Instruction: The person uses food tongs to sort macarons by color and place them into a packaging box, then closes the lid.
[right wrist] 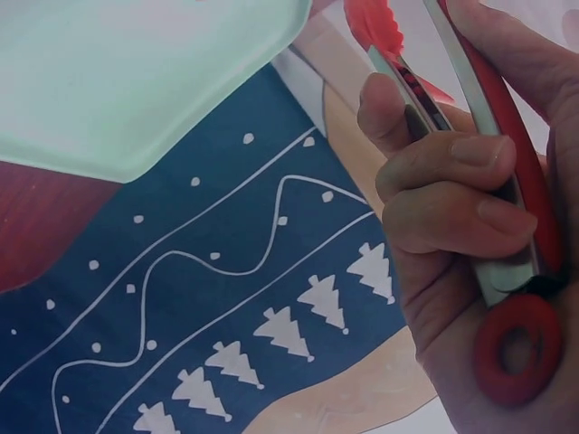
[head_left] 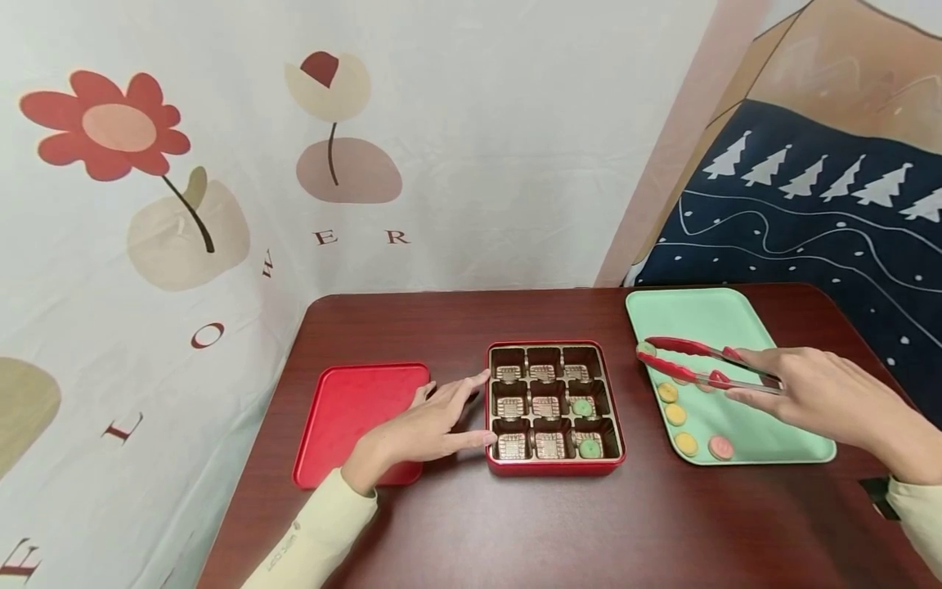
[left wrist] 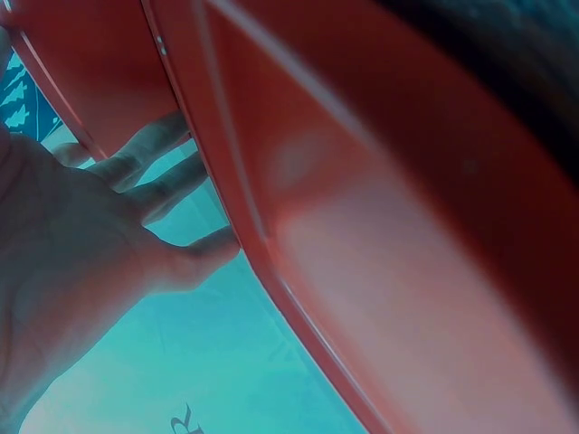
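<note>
My right hand (head_left: 824, 393) grips red-and-metal tongs (head_left: 680, 345). Between the tongs' tips, over the left edge of a mint-green tray (head_left: 780, 417), is a round green piece (head_left: 646, 349). The right wrist view shows my fingers curled round the tongs' handles. My left hand (head_left: 434, 421) is spread against the left side of a red box (head_left: 555, 468), thumb and fingertips touching its rim. A gold divided insert lines the box. Green pieces lie in its right column: one in the middle compartment (head_left: 583, 406), another in the front compartment (head_left: 590, 448).
A red lid (head_left: 353, 425) lies on the brown table (head_left: 530, 523), left of the box and partly under my left hand. Several yellow pieces (head_left: 675, 415) and a pink piece (head_left: 721, 447) sit on the tray. Printed cloth (head_left: 500, 164) hangs behind the table.
</note>
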A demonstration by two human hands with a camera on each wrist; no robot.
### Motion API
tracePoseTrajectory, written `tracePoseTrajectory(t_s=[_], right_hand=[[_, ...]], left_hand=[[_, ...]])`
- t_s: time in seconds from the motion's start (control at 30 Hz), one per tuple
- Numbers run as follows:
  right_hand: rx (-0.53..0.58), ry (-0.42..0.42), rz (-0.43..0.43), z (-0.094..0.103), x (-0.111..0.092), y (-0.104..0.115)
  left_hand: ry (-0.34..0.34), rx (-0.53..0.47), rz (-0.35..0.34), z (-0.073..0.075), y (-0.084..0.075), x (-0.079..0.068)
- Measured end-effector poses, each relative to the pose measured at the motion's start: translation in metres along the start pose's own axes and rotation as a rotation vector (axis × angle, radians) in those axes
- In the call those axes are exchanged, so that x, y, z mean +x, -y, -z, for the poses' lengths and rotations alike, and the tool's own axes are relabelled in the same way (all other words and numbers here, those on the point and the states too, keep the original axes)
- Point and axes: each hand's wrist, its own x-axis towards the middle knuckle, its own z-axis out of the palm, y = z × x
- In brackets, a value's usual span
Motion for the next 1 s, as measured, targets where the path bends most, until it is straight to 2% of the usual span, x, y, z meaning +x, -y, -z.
tracePoseTrajectory(t_s=[0.6,1.0], right_hand=[[0.035,-0.089,0.070,0.008,0.002,0.022],[0.042,-0.058,0.079,0.010,0.006,0.036]], left_hand=[[0.000,0.000,-0.001,0.001,0.000,-0.002],[0.002,0.013,-0.004,0.000,-0.001,-0.003]])
